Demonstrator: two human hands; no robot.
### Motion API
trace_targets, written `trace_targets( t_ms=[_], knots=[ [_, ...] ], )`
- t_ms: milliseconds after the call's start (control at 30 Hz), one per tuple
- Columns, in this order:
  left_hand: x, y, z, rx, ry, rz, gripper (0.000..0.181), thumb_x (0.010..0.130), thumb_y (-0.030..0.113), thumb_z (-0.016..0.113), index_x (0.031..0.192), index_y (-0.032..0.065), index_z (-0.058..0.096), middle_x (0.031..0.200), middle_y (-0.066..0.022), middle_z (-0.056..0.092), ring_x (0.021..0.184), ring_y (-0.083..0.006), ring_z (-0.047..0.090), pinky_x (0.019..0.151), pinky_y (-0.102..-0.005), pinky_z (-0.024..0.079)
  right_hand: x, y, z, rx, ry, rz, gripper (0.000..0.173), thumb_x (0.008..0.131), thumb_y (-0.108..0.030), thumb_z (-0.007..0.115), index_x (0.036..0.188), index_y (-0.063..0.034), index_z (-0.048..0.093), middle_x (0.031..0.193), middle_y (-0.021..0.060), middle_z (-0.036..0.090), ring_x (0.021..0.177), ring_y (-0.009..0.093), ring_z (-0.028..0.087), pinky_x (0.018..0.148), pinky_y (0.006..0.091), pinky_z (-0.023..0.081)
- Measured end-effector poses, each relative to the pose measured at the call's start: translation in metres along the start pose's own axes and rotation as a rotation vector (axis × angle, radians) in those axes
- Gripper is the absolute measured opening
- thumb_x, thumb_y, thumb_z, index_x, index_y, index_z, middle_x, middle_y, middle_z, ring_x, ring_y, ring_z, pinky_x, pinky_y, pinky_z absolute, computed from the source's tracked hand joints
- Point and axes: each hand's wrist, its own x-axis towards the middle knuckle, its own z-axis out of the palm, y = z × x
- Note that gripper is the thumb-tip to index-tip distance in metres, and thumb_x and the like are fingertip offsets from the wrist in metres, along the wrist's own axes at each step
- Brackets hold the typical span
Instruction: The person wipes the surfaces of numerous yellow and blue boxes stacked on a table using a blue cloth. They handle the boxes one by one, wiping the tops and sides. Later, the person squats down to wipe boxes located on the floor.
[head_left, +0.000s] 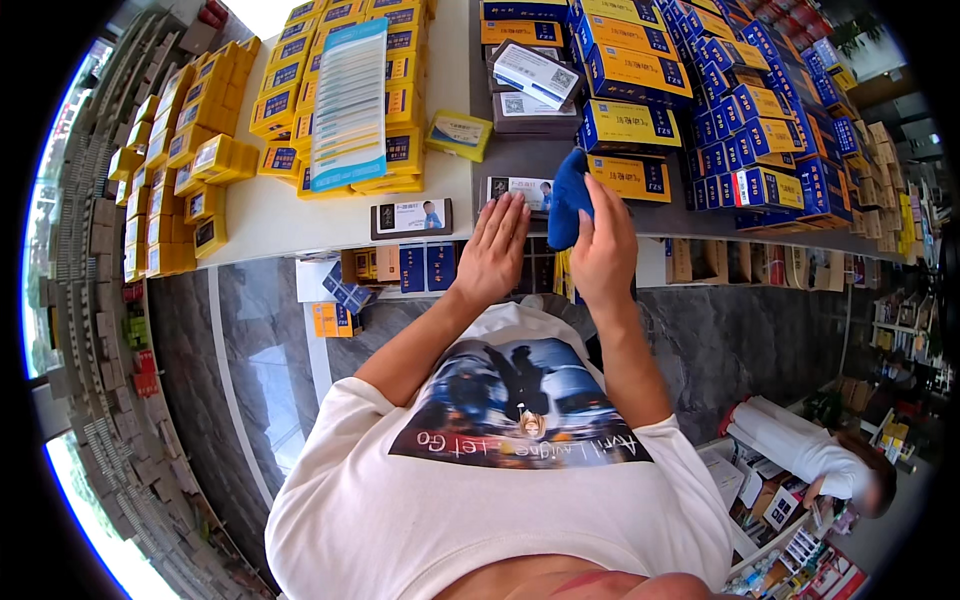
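Observation:
My right hand (606, 244) holds a folded blue cloth (570, 201) upright over the counter's front edge. Beside it, my left hand (495, 247) lies flat, its fingertips on the near edge of a small box with a printed label (525, 192). A similar labelled box (412, 218) lies to the left, close to the counter edge. Behind it a yellow plastic box (459, 135) rests near stacked grey boxes (536, 112), with a white-labelled box (537, 75) tilted on top. A blue-edged clear pack of thin sticks (350, 105) leans on stacked yellow boxes (405, 101).
Blue and orange cartons (634, 75) are piled at the right of the counter (292, 232). More yellow boxes (180, 157) stand at far left. Below are shelves with cartons (427, 268). Another person (806, 442) is at a display at lower right.

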Motion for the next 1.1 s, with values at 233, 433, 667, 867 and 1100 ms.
trace_targets(
  t_ms=[233, 433, 667, 867, 1100],
  knots=[
    [0.024, -0.002, 0.002, -0.033, -0.052, -0.045, 0.068, 0.096, 0.018, 0.068, 0.154, -0.0105, 0.047, 0.165, -0.0267, 0.043, 0.155, -0.0411, 0.040, 0.130, -0.0530, 0.029, -0.050, 0.005, -0.006, 0.175, 0.046, 0.141, 0.041, 0.100, 0.001, 0.063, 0.141, 0.0022, 0.062, 0.132, 0.0241, 0.068, 0.120, 0.042, 0.068, 0.102, 0.0445, 0.056],
    [0.058, -0.015, 0.006, -0.120, -0.067, -0.082, 0.071, 0.098, 0.028, 0.072, 0.155, -0.0082, 0.048, 0.167, -0.0247, 0.041, 0.158, -0.0387, 0.036, 0.132, -0.0503, 0.025, -0.061, 0.005, -0.009, 0.228, -0.007, 0.162, 0.042, 0.099, 0.002, 0.064, 0.141, 0.0026, 0.061, 0.133, 0.0247, 0.068, 0.121, 0.043, 0.067, 0.104, 0.0442, 0.055],
    [0.073, -0.025, 0.014, -0.061, -0.081, -0.050, 0.070, 0.102, 0.027, 0.067, 0.158, -0.0064, 0.044, 0.169, -0.0231, 0.039, 0.159, -0.0372, 0.035, 0.132, -0.0491, 0.025, -0.069, 0.009, -0.002, 0.282, -0.091, 0.229, 0.041, 0.102, -0.003, 0.062, 0.143, 0.0013, 0.060, 0.137, 0.0243, 0.066, 0.124, 0.043, 0.065, 0.106, 0.0443, 0.053],
    [0.046, -0.018, -0.018, -0.265, -0.017, -0.101, 0.061, 0.095, 0.005, 0.062, 0.154, -0.0037, 0.049, 0.166, -0.0225, 0.045, 0.156, -0.0396, 0.039, 0.129, -0.0485, 0.032, -0.068, 0.009, 0.016, 0.434, -0.170, 0.285, 0.043, 0.102, -0.003, 0.064, 0.144, 0.0004, 0.059, 0.143, 0.0220, 0.063, 0.134, 0.038, 0.061, 0.114, 0.0402, 0.047],
    [-0.050, -0.029, -0.070, -0.327, 0.335, -0.454, 0.051, 0.095, -0.007, 0.065, 0.145, -0.0017, 0.060, 0.150, -0.0219, 0.061, 0.140, -0.0406, 0.058, 0.118, -0.0453, 0.045, -0.069, -0.014, 0.059, 0.873, -0.452, 0.461, 0.061, 0.097, -0.003, 0.070, 0.154, 0.0007, 0.051, 0.154, 0.0193, 0.057, 0.144, 0.030, 0.053, 0.122, 0.0385, 0.038]
  ],
)
